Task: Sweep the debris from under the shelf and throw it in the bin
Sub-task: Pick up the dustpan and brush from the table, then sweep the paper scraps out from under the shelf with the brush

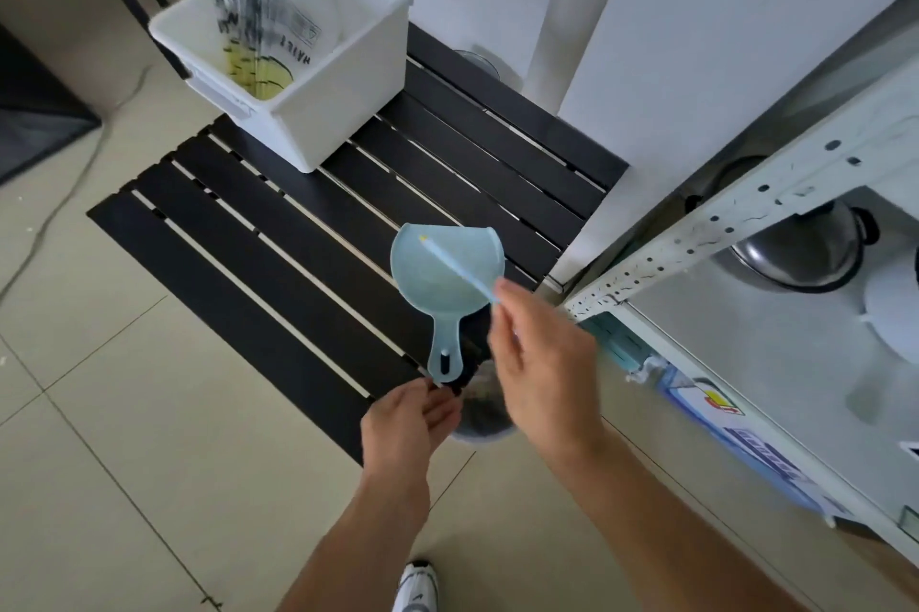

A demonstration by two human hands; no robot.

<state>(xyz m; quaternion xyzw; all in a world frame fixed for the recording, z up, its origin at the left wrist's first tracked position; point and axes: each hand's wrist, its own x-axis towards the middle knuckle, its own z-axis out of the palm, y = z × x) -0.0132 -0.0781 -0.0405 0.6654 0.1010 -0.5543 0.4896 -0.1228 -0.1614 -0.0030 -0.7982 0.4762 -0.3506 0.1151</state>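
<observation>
Black slatted table [308,233] carries the white plastic bin [318,64], well apart from the pale-blue plastic dustpan [445,273]. Right hand [542,363] pinches a thin blue stick [460,269]; left hand [403,422] grips something dark. Keep the pan level until over the bin.

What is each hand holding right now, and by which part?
The right hand pinches the thin blue stick at its near end, its far end over the dustpan. The left hand touches the dustpan's handle tip; whether it grips cannot be told.
</observation>
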